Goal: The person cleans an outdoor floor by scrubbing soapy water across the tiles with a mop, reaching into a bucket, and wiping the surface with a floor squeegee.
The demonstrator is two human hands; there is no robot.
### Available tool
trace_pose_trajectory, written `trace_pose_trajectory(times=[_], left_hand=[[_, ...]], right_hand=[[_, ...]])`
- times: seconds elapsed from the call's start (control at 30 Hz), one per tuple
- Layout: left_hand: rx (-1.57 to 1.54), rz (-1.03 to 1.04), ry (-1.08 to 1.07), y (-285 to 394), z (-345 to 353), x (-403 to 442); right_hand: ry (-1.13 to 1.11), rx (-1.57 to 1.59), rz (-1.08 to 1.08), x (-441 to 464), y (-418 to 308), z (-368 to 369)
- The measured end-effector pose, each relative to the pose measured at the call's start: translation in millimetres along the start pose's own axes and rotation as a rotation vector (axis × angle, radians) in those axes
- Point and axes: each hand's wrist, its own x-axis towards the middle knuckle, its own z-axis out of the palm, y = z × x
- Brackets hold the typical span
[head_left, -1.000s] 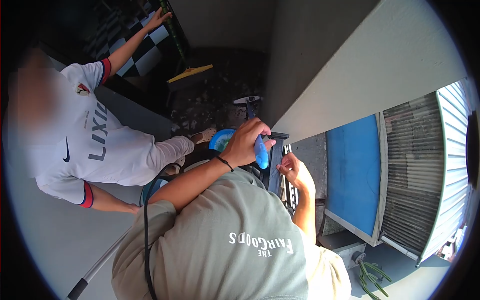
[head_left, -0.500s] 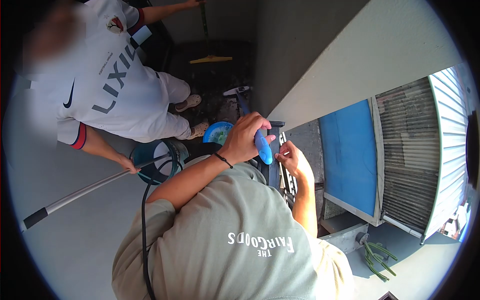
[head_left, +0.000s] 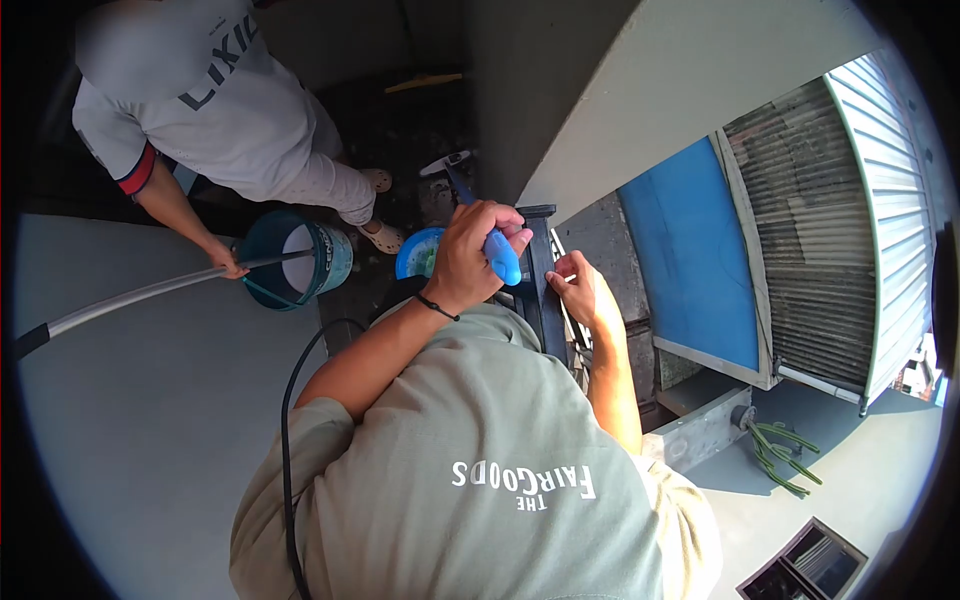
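My left hand [head_left: 470,255] is closed round the blue handle of a tool [head_left: 503,258], whose rounded end sticks out toward me past my fingers. At its far end is a wide white head [head_left: 445,163]; its exact kind is hard to make out. Right beside that hand runs the dark top rail of a railing [head_left: 541,290]. On the rail's right side, my right hand [head_left: 585,292] has loosely curled fingers, thumb and forefinger apart, with nothing visible between them. Whether its fingertips touch the rail I cannot tell.
A co-worker in a white jersey [head_left: 240,110] stands at left, gripping a long pole [head_left: 140,300] over a teal bucket [head_left: 335,260]. A blue basin [head_left: 408,262] sits on the floor. A grey wall [head_left: 610,100] rises ahead; a corrugated roof [head_left: 800,240] lies beyond the railing.
The view has shifted, and the co-worker now leans further forward over the bucket. My left hand still holds the blue-handled tool; my right hand stays by the rail.
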Motion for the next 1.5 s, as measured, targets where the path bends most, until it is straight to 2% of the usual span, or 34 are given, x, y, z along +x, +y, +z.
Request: trace_pose_trajectory(times=[0.07, 0.27, 0.5, 0.67, 0.87, 0.97, 1.07, 1.13, 1.27, 1.37, 1.47, 1.5], left_hand=[[-0.028, 0.028, 0.044, 8, 2, 4], [-0.123, -0.057, 0.181, 15, -6, -16], [-0.217, -0.055, 0.288, 4, -26, -19], [-0.434, -0.038, 0.342, -6, -46, -2], [-0.457, -0.061, 0.268, -7, -66, 3], [-0.481, -0.048, 0.207, -11, -74, 7], [-0.492, -0.083, 0.170, -20, -91, 15], [-0.492, -0.047, 0.141, -28, -100, 18], [-0.463, -0.041, 0.155, -29, -106, 21], [-0.472, 0.012, 0.122, -33, -114, 16], [-0.465, 0.000, 0.139, -36, -123, 12], [-0.465, -0.001, 0.146, -38, -126, 12]], right_hand=[[0.007, -0.007, 0.021, -7, 1, -10], [0.055, 0.009, 0.073, -45, 32, 1], [0.207, -0.020, -0.021, -95, 40, 20], [0.295, 0.153, 0.058, -130, 41, 22], [0.536, 0.105, 0.387, -197, 65, 38], [0.577, 0.112, 0.551, -223, 75, 61], [0.551, 0.151, 0.733, -233, 56, 83], [0.625, 0.121, 0.771, -229, 49, 98], [0.757, 0.012, 0.699, -225, 42, 112], [0.806, 0.085, 0.684, -224, 45, 115], [0.926, 0.045, 0.736, -217, 46, 122], [1.043, -0.079, 0.678, -211, 47, 127]])
